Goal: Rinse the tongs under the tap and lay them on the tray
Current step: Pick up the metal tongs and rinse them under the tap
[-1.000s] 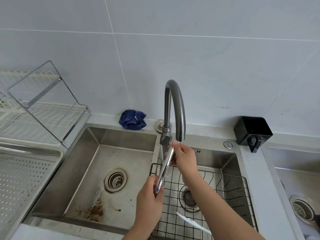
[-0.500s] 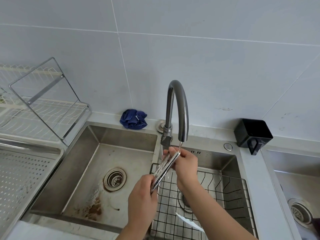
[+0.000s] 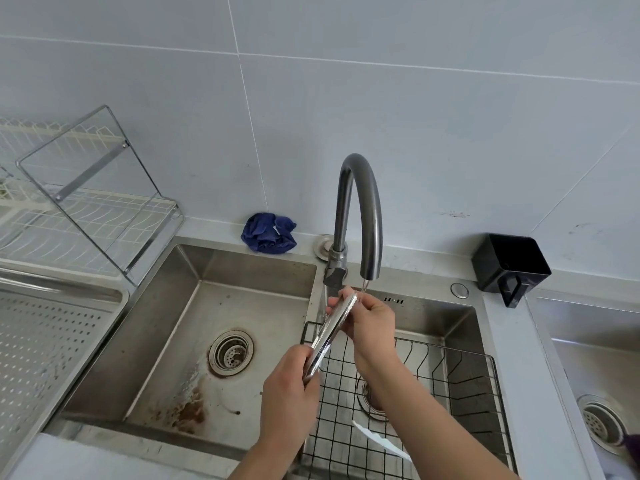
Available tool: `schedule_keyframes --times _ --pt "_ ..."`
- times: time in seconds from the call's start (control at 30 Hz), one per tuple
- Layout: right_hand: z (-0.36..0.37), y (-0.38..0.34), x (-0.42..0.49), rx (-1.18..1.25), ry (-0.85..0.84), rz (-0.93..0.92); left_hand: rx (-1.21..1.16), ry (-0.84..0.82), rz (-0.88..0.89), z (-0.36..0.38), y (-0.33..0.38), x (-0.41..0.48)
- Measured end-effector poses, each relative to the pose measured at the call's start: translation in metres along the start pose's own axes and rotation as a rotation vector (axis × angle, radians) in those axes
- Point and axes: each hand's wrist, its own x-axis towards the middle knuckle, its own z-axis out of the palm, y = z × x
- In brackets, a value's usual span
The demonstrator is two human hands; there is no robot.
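Note:
Shiny metal tongs (image 3: 329, 332) slant from lower left up to the right, their tips just under the spout of the dark curved tap (image 3: 367, 216), where a thin stream of water runs. My left hand (image 3: 291, 393) grips the handle end. My right hand (image 3: 370, 322) pinches the scalloped tips from the right. The perforated steel tray (image 3: 38, 344) lies at the far left, beside the left sink basin (image 3: 194, 334).
A black wire basket (image 3: 450, 382) sits in the middle basin under my hands, with a white scrap in it. A blue cloth (image 3: 268, 232) lies behind the left basin. A dish rack (image 3: 93, 209) stands back left, a black holder (image 3: 510, 261) back right, another basin (image 3: 595, 375) far right.
The tongs have tilted further to the right and flatter under the spout. My right hand has shifted slightly right along the tips; my left hand stays on the handle end.

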Motion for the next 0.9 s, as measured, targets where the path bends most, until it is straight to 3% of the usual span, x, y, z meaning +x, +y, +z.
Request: schedule_keyframes --times 0.17,0.33,0.47,0.73,0.9 --pt "-0.008 -0.006 0.005 -0.154 -0.094 0.057 -0.122 -0.036 -0.104 0.008 -0.005 0.005" --pt "-0.014 -0.004 0.007 -0.234 -0.071 -0.048 -0.408 -0.026 -0.307 0.016 -0.007 0.010" --pt "-0.021 0.003 0.001 -0.091 -0.233 0.055 -0.527 -0.044 -0.377 0.016 -0.008 0.014" --pt "-0.021 0.009 -0.003 0.249 -0.186 0.077 -0.842 -0.205 -0.561 0.012 -0.002 0.015" --pt "-0.025 0.005 -0.002 0.290 -0.164 0.103 -0.897 -0.254 -0.569 0.011 -0.001 0.012"
